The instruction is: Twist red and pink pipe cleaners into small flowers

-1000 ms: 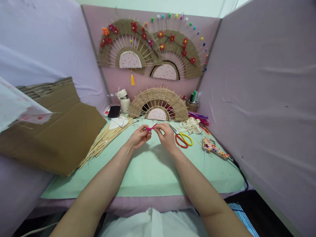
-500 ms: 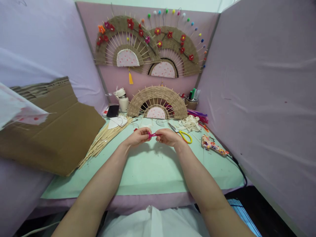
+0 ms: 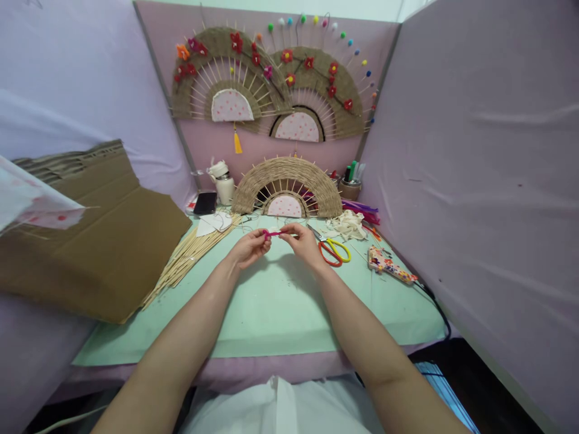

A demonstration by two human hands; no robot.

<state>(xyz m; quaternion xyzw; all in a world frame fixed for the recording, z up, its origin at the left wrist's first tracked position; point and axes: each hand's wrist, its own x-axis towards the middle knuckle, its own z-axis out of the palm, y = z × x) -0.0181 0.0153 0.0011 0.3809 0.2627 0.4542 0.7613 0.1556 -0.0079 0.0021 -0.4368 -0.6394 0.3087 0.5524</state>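
Observation:
A magenta pipe cleaner (image 3: pixel 274 233) stretches between my two hands above the green tabletop. My left hand (image 3: pixel 251 248) pinches its bunched, looped end. With thumb and fingertips, my right hand (image 3: pixel 302 242) grips the straight end. Scissors (image 3: pixel 338 251) with one red and one yellow handle lie just right of my right hand, their blades partly behind it. Beyond my hands stands a twine-wrapped half-round fan (image 3: pixel 287 181) with thin sticks and a dotted pink centre.
Thin wooden sticks (image 3: pixel 192 256) and a big cardboard sheet (image 3: pixel 94 241) are at left. A flower-patterned glue gun (image 3: pixel 389 265) with a black cord lies at right. Behind are a bottle (image 3: pixel 222 184), a phone (image 3: pixel 205 204), magenta and purple pipe cleaners (image 3: pixel 362 210) and a pen cup (image 3: pixel 350 190).
Both hands have risen slightly and shifted a little. My right hand has moved up and left, drawing the pipe cleaner straighter, and the scissors' red handle now shows.

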